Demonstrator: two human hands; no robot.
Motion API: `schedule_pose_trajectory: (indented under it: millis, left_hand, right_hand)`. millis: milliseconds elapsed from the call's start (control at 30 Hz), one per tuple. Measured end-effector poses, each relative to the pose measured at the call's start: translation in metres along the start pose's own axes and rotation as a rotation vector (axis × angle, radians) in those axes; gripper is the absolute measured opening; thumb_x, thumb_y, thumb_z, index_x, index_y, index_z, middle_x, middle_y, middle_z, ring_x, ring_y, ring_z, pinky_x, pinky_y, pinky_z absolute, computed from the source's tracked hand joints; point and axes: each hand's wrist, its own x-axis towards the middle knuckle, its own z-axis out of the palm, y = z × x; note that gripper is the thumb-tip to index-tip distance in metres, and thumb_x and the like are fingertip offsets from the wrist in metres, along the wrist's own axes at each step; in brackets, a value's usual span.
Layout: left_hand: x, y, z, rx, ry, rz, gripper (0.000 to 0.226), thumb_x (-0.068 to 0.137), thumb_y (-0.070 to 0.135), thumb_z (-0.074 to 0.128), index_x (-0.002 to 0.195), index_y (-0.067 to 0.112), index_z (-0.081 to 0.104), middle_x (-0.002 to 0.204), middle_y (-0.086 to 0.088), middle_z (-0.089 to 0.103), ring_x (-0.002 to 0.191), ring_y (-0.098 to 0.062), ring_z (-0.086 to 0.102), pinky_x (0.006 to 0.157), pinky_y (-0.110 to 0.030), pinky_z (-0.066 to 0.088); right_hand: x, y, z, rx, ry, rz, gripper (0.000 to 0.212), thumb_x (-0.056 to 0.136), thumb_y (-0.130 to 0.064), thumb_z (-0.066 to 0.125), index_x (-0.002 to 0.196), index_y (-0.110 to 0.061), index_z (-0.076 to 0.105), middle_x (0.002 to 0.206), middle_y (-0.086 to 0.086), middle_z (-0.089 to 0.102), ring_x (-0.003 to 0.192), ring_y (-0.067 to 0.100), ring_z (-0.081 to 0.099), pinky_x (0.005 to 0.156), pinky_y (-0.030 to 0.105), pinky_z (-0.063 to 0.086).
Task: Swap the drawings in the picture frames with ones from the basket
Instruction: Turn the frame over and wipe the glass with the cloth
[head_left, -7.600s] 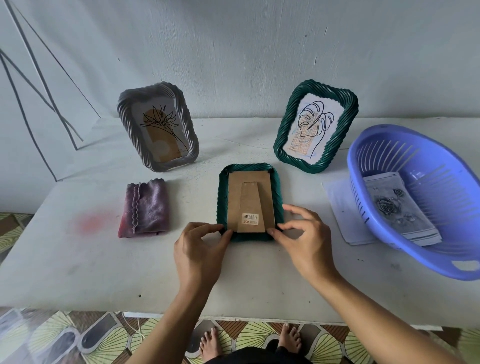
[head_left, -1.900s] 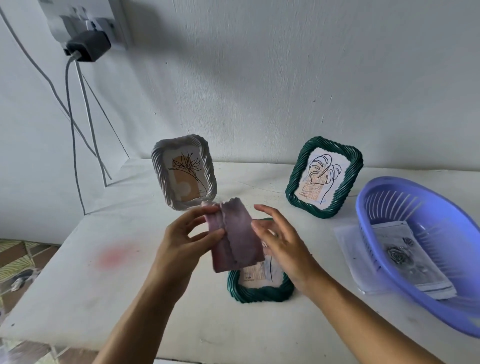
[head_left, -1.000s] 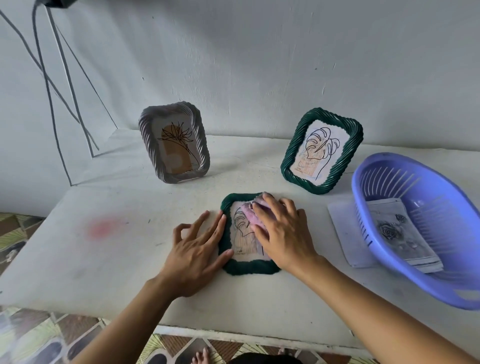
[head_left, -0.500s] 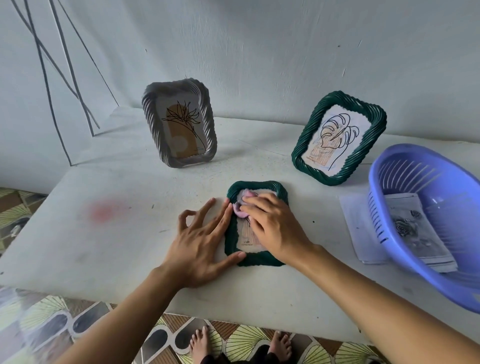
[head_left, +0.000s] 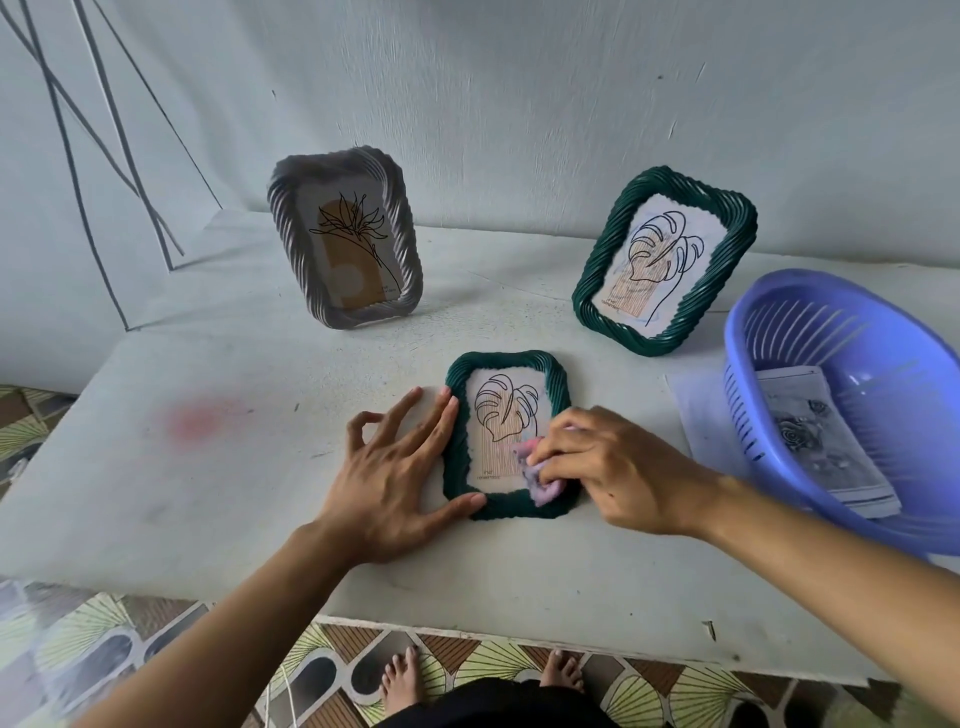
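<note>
1. We saw a small green frame (head_left: 509, 364) lying flat and face up on the white table (head_left: 234, 493), near its front edge, with a line drawing of a leaf (head_left: 503, 415) showing in it.
2. The left hand (head_left: 395, 467) lay flat and spread on the table, gripping nothing, its fingertips and thumb touching the frame's left rim.
3. The right hand (head_left: 608, 467) was closed around a bunched pink cloth (head_left: 535, 467), pressing it onto the lower right corner of the frame's face.
4. Behind, a second green frame (head_left: 727, 218) stood tilted back, holding a similar leaf drawing (head_left: 654, 260).
5. To the left of it, well apart, a grey frame (head_left: 291, 218) stood upright with a flower sketch (head_left: 353, 234) on a brown ground.
6. At the right edge sat a purple plastic basket (head_left: 769, 312); inside it lay a stack of sheets, the top one bearing a rose drawing (head_left: 810, 441).
7. A loose white sheet (head_left: 696, 410) lay on the table, partly under the basket's left side.
8. Below the table edge we made out bare feet (head_left: 400, 680) on a patterned floor (head_left: 104, 639).
</note>
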Motion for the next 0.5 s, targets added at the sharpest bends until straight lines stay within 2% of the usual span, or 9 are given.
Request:
schedule_pose_trajectory:
  millis: [167,267,367,500]
  left_hand:
    - [0.0,-0.001,0.0,-0.03,0.013,-0.004,0.095,0.085,0.086,0.02,0.158,0.031,-0.006,0.165,0.014,-0.003,0.153,-0.013,-0.009,0.118,-0.048,0.005]
    - [0.001,-0.001,0.001,-0.032,0.016,0.0,0.095,0.085,0.087,0.021,0.158,0.032,-0.008,0.165,0.015,-0.004,0.153,-0.013,-0.01,0.118,-0.047,0.002]
    - [0.001,-0.001,0.001,-0.025,0.02,-0.001,0.095,0.085,0.086,0.022,0.158,0.032,-0.007,0.165,0.015,-0.003,0.153,-0.013,-0.009,0.118,-0.047,0.004]
    - [0.0,0.0,0.0,-0.001,0.017,-0.013,0.095,0.086,0.085,0.02,0.159,0.028,-0.003,0.166,0.013,-0.001,0.153,-0.014,-0.006,0.117,-0.05,0.01]
  right_hand:
    - [0.006,0.01,0.0,-0.089,0.094,0.09,0.042,0.086,-0.011,0.036,0.099,-0.018,0.076,0.118,-0.004,0.07,0.104,0.021,0.058,0.077,0.035,0.048]
    - [0.02,0.026,0.007,-0.13,0.131,0.197,0.038,0.087,-0.004,0.043,0.102,-0.018,0.076,0.122,0.002,0.069,0.104,0.025,0.057,0.079,0.043,0.05]
    - [0.041,0.031,0.016,-0.094,0.193,0.295,0.04,0.083,0.009,0.056,0.106,-0.018,0.075,0.122,0.004,0.068,0.108,0.024,0.055,0.084,0.046,0.049]
    - [0.055,0.01,0.033,-0.001,0.228,0.263,0.041,0.085,0.011,0.055,0.113,-0.014,0.073,0.124,0.003,0.067,0.119,0.019,0.053,0.092,0.042,0.048]
